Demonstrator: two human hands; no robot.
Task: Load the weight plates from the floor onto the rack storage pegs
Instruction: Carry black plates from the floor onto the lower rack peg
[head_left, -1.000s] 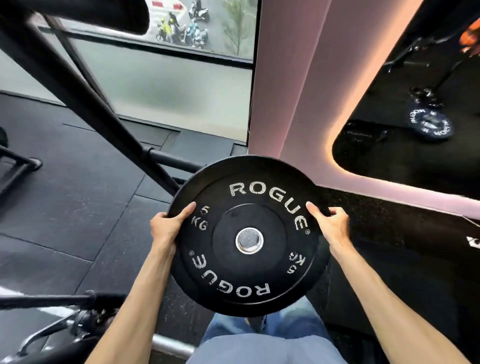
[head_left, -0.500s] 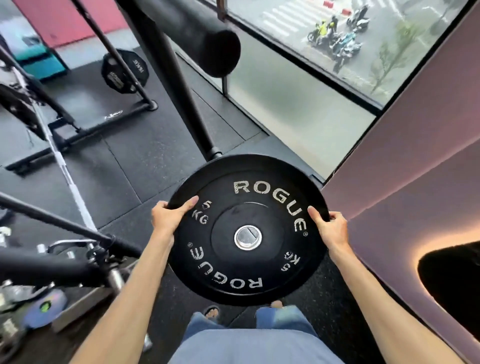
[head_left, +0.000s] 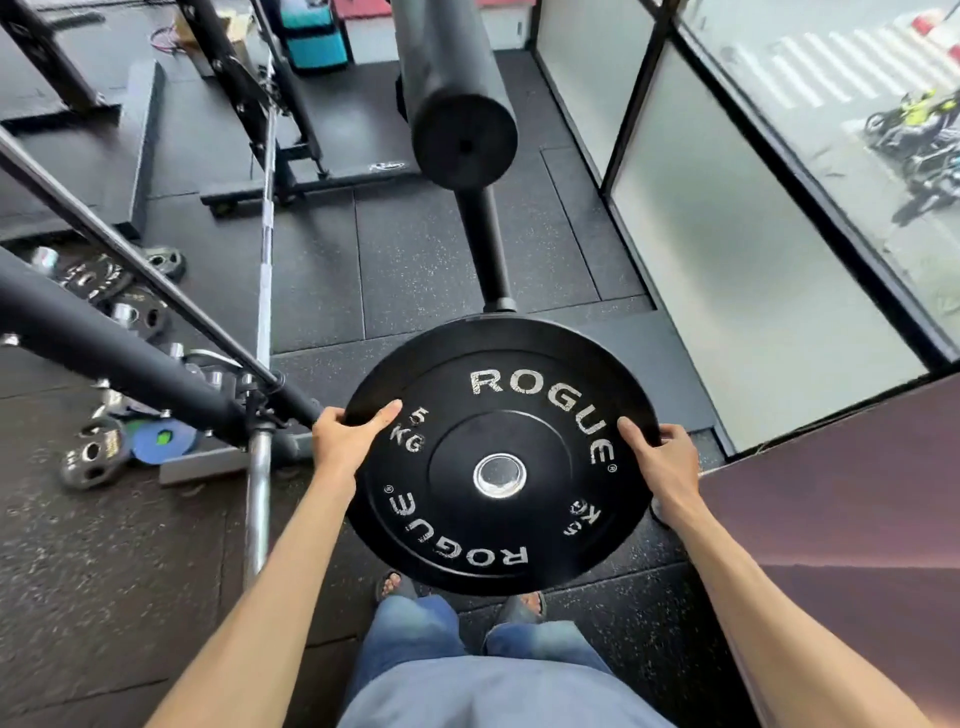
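Above the sandalled feet, head view: 5 kg weight plate held nearly flat, off the floor, not yet on any peg. Left hand and right hand grasp opposite rim edges, thumbs on top. Risks: rim-only grip slips, plate lands on toes; barbell on the floor just beside, trip hazard.

Your fingers go behind plate rim, tips hidden. Plate covers your feet partly. Small floor plates too blurry to read.
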